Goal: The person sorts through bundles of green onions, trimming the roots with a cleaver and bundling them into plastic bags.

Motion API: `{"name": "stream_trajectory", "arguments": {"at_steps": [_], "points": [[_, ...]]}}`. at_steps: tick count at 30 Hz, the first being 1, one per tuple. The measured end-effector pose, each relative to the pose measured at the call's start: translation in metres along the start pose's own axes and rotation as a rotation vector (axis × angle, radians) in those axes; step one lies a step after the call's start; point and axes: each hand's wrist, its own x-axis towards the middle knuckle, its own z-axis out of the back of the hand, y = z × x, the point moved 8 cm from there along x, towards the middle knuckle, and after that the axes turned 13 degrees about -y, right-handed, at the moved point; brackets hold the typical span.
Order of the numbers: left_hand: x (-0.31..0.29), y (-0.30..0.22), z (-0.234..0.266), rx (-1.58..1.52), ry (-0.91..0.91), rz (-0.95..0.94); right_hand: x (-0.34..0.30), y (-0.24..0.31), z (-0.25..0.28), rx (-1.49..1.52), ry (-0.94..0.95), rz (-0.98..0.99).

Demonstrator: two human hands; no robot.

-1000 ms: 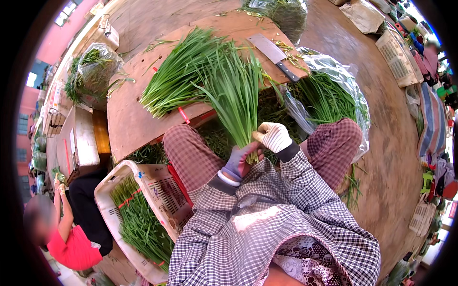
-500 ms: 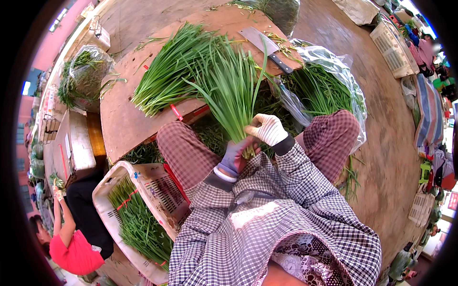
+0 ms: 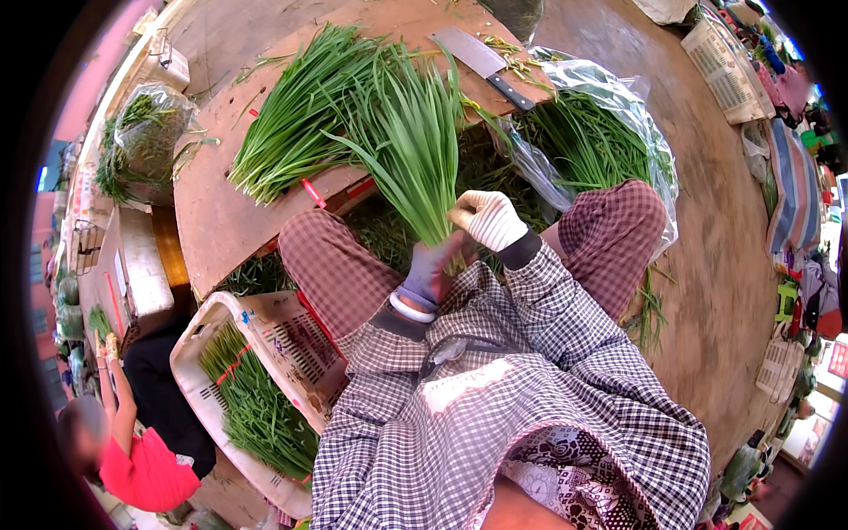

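Observation:
Above my lap, my left hand (image 3: 433, 272), in a purple-grey glove, is closed around the lower stems of a fanned bunch of garlic chives (image 3: 417, 150). My right hand (image 3: 491, 219), in a whitish glove, is pinched at the bunch's right edge; whatever its fingertips hold is too small to make out. The leaf tips reach over a brown board (image 3: 216, 225), where a larger pile of garlic chives (image 3: 296, 115) lies to the left. A cleaver (image 3: 477, 57) with a black handle rests on the board's far right, beside yellowish scraps.
Right of the board, a clear plastic bag (image 3: 601, 84) holds more chives. At my left stands a white crate (image 3: 305, 371) with red-banded bundles (image 3: 265, 411). Another bag of greens (image 3: 146, 132) sits at the far left. A person in red (image 3: 148, 473) works at lower left.
The view has shifted slightly, so the board and pile appear higher and further left. The bunch stands more upright in my left hand, while my right hand stays pinched at its edge.

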Motion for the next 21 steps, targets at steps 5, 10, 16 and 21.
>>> {"name": "stream_trajectory", "arguments": {"at_steps": [5,10,16,21], "points": [[-0.004,-0.003,-0.006,-0.143,0.032,0.092,-0.002,-0.009,0.001,0.220,0.090,-0.272],[-0.004,-0.006,-0.011,-0.223,0.123,0.121,-0.003,-0.008,0.003,0.262,0.052,-0.335],[-0.006,0.001,-0.001,-0.127,0.087,0.091,0.002,-0.009,0.003,0.102,0.070,-0.217],[-0.006,0.000,-0.003,-0.149,0.037,0.127,-0.003,-0.009,0.006,0.203,0.044,-0.186]]}}
